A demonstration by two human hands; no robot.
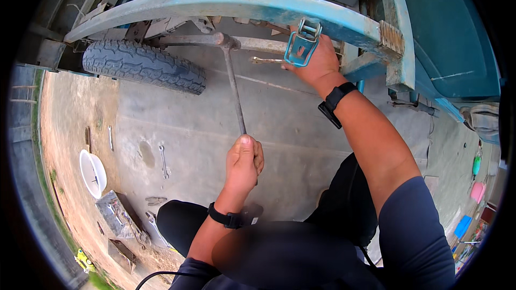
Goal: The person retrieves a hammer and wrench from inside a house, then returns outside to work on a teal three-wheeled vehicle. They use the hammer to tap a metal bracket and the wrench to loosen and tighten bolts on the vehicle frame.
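Note:
My left hand (244, 161) is wrapped round the lower end of a long steel rod (235, 88). At its top the rod meets a rusty crossbar (258, 44), so the two together look like a T-shaped lug wrench. Under the teal frame beam (226, 1), my right hand (321, 67) is closed, and a small brass-coloured wrench (267, 60) sticks out to the left from its fingers. A teal metal latch (303, 45) hangs from the beam in front of those fingers and partly hides them.
A black treaded tire (142, 64) lies left of the crossbar. On the concrete at left are a white basin (93, 174), a combination wrench (163, 162), pliers (156, 201) and a metal tray (121, 212) of tools. A teal body panel (457, 37) stands at right.

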